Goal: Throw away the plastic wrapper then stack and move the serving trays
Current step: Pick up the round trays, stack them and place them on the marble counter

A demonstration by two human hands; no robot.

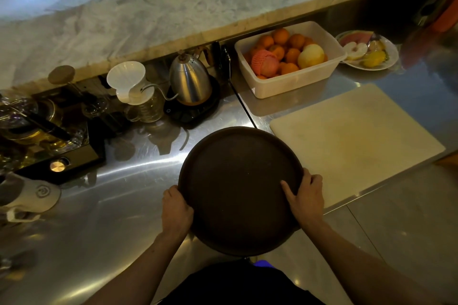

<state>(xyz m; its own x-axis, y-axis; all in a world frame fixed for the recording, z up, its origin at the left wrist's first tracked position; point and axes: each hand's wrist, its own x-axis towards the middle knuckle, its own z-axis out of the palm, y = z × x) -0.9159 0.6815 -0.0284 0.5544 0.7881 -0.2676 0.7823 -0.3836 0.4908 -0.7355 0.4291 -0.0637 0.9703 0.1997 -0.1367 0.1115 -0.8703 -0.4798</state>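
Observation:
A round dark brown serving tray (238, 181) is held over the front edge of the steel counter (119, 205), partly past it. My left hand (176, 210) grips its left rim with the fingers curled under. On the right rim, my right hand (307, 195) holds on with the thumb lying on the tray's upper face. Whether more than one tray is stacked there I cannot tell. No plastic wrapper is in sight.
A white cutting board (354, 141) lies right of the tray. Behind it stand a white tub of oranges (290, 59) and a plate of cut fruit (369, 51). A steel kettle (189, 79), a white dripper (128, 82) and glassware (32, 121) crowd the back left under the marble ledge (148, 7).

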